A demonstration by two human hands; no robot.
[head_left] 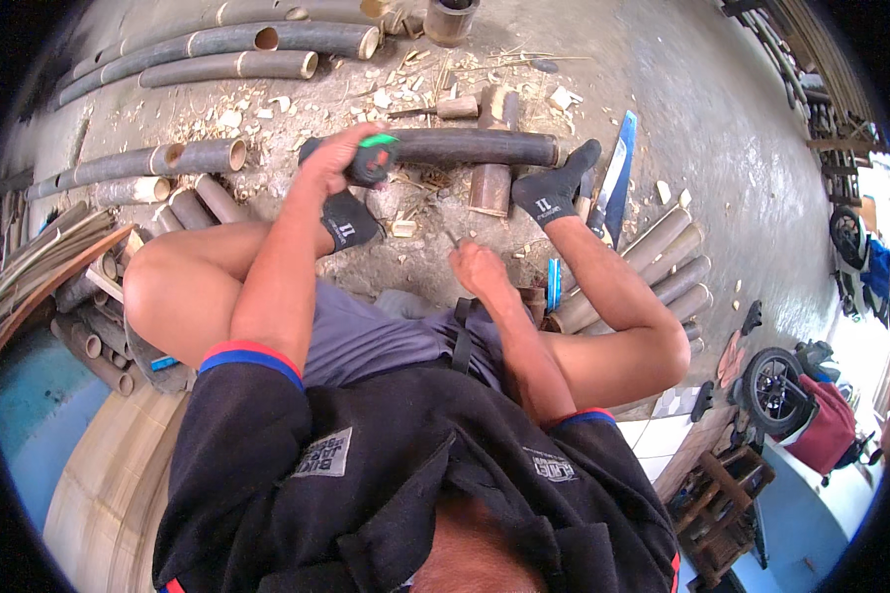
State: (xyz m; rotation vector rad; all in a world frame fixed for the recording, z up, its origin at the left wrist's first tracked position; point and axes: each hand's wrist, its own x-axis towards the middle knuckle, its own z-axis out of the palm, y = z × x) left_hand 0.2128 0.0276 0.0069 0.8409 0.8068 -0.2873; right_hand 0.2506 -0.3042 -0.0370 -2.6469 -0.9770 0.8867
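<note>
My left hand (338,158) is closed around a rounded black-and-green tape measure (373,162), held over the left end of a dark bamboo pole (475,145). That pole lies crosswise over a shorter brown piece (490,188) on the floor, between my feet in dark socks. My right hand (480,269) is closed in front of my lap, apart from the pole. A thin, short, dark rod (453,237) sticks out of its fingers; its kind is too small to tell. Just beyond the pole lies a wooden-handled chisel (455,107).
A saw (618,178) with a blue-and-white blade lies beside my right foot. Cut bamboo lengths (663,262) are stacked near my right knee. Longer bamboo poles (237,65) lie far left, amid scattered chips. A bucket (451,20) stands at the back. Split strips (40,257) are piled left.
</note>
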